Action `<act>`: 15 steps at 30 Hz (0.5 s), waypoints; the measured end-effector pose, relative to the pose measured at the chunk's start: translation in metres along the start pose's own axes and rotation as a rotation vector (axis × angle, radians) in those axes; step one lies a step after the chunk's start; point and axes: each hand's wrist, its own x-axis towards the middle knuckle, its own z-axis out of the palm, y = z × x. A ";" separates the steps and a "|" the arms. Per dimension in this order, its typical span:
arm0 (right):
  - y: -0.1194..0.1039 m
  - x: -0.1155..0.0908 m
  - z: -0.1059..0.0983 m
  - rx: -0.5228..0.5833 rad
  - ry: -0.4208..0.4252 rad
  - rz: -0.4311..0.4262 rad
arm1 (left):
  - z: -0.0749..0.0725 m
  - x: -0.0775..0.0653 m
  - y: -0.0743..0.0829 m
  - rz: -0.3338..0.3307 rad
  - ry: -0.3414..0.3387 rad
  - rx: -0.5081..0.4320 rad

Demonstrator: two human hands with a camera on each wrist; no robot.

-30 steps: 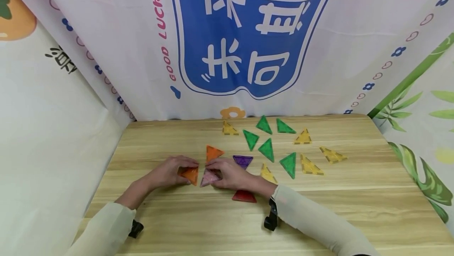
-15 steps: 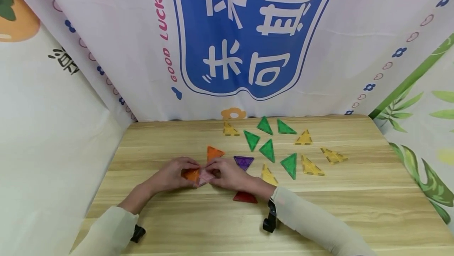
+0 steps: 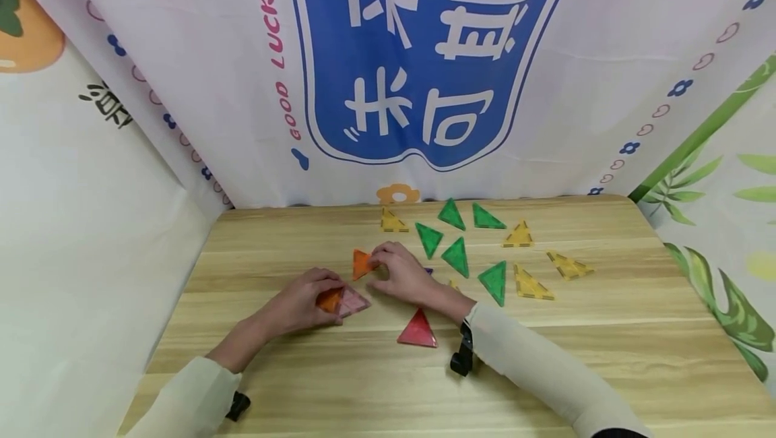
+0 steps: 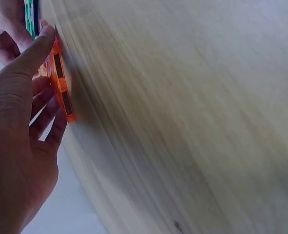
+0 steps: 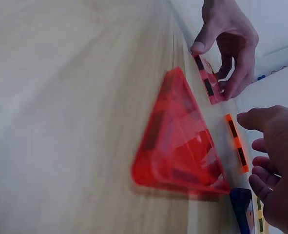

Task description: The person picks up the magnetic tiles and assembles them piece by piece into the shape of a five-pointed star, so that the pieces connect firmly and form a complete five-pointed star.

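In the head view, my left hand point(image 3: 303, 300) pinches an orange triangular magnetic tile point(image 3: 329, 300) between thumb and fingers. A pink triangular tile point(image 3: 353, 302) lies edge to edge with it on the right. My right hand point(image 3: 403, 276) is over the table by a second orange triangular tile point(image 3: 361, 264). In the right wrist view that orange tile point(image 5: 237, 144) stands just off the thumb and spread fingers, seemingly not gripped. Beneath the right forearm lies a red triangular tile point(image 3: 418, 330). A purple tile point(image 3: 429, 270) is mostly hidden behind the right hand.
Several green triangular tiles point(image 3: 457, 256) and yellow ones point(image 3: 531, 283) lie scattered to the right and back of the wooden table point(image 3: 279, 236). A printed curtain point(image 3: 254, 155) hangs along the table's back edge.
The pink tile came against the left hand's orange tile. My right hand then let go of it and moved up and right to the second orange tile, uncovering the red tile.
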 end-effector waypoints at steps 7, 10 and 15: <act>0.001 0.013 0.003 -0.049 -0.022 0.037 | -0.001 -0.002 -0.004 -0.006 -0.020 -0.028; -0.001 0.019 0.007 -0.069 -0.048 0.036 | -0.004 -0.004 -0.006 -0.003 -0.027 -0.038; -0.004 0.026 0.012 -0.103 -0.050 0.017 | -0.007 -0.006 -0.011 -0.011 -0.041 -0.042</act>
